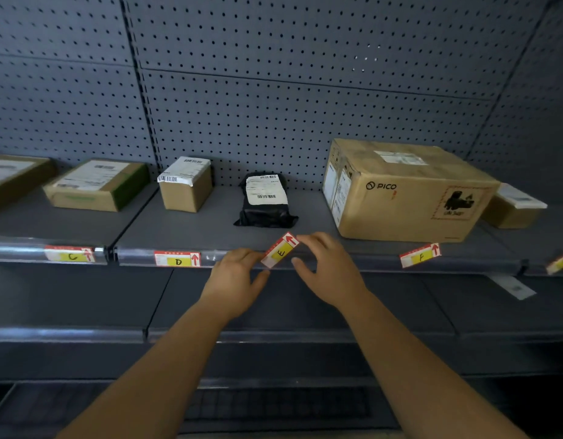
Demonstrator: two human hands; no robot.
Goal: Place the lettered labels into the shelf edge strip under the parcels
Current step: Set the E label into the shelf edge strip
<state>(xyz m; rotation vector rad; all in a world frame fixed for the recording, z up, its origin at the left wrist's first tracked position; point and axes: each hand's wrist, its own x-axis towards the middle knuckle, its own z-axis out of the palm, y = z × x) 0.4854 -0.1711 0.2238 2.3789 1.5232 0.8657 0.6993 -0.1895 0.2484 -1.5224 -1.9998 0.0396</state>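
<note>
Presently, the label marked E [280, 250] is held tilted, its arrow end raised, against the clear shelf edge strip [134, 255], just below the black bag parcel [264, 201]. Its lower end is pinched by the left hand [239, 274], and its upper end is gripped by the curled fingers of the right hand [327, 270]; the label is not yet seated in the strip.

Within the strip, label C [69, 254] and label D [177, 258] are seated flat. Label F [420, 255] is seen at a slant under the large carton [407, 191]. A fifth label [560, 263] is cut off by the right edge, so its letter cannot be read.

Six parcels are counted on the shelf: five brown boxes and the one black bag. A white slip [514, 286] is seen on the lower shelf [400, 299]. The shelving is backed by grey pegboard [274, 90], and the room is dimly lit.
</note>
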